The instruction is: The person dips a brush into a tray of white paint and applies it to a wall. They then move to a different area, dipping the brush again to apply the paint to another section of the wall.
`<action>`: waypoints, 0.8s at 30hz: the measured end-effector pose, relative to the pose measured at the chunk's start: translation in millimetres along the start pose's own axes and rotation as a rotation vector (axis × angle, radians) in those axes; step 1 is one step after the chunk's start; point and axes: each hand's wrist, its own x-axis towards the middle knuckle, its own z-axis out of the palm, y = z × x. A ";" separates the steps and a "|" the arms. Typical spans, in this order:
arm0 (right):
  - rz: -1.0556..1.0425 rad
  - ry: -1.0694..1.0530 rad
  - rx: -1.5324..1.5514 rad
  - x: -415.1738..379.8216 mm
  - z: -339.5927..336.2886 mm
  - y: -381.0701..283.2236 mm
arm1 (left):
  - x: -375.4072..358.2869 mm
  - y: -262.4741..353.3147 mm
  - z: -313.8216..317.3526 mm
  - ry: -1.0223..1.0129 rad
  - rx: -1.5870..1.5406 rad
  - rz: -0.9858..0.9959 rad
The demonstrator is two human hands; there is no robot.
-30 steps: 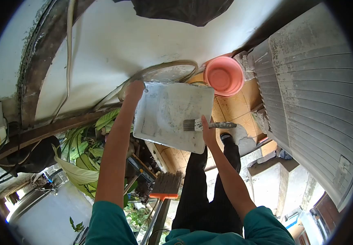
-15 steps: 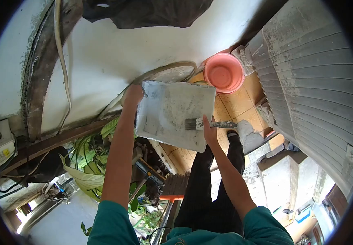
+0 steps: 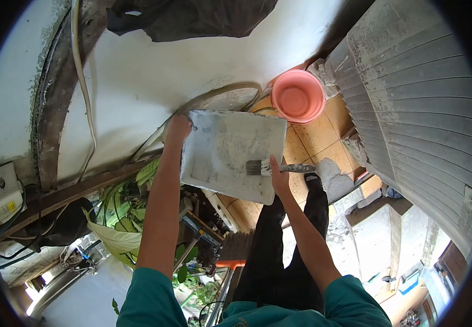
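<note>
A shallow white paint tray (image 3: 230, 143), smeared with grey-white residue, is held up in front of me, tilted slightly. My left hand (image 3: 179, 128) is closed around its upper left corner, the fingers partly hidden behind the rim. A wide flat paintbrush (image 3: 297, 168) with a stained handle lies across the tray's right edge. My right hand (image 3: 279, 177) grips it near the ferrule, thumb pointing up, right at the tray's rim. The brush's dark bristles point left over the tray's inside.
A pink bucket (image 3: 298, 97) stands on the tiled floor (image 3: 320, 133) beyond the tray. White wall (image 3: 137, 82) runs along the far side, with a hose (image 3: 83, 82) hanging on it. Leafy plants (image 3: 118, 212) and a broom (image 3: 236, 249) are at lower left. Grey corrugated sheeting (image 3: 410, 103) rises at right.
Tray, brush and both hands keep nearly the same pose, sitting very slightly lower in view. The surroundings shift a little with the head.
</note>
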 end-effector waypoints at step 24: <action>0.035 0.220 0.133 -50.4 -68.5 6.9 | 6.6 -8.3 29.0 0.274 0.386 0.084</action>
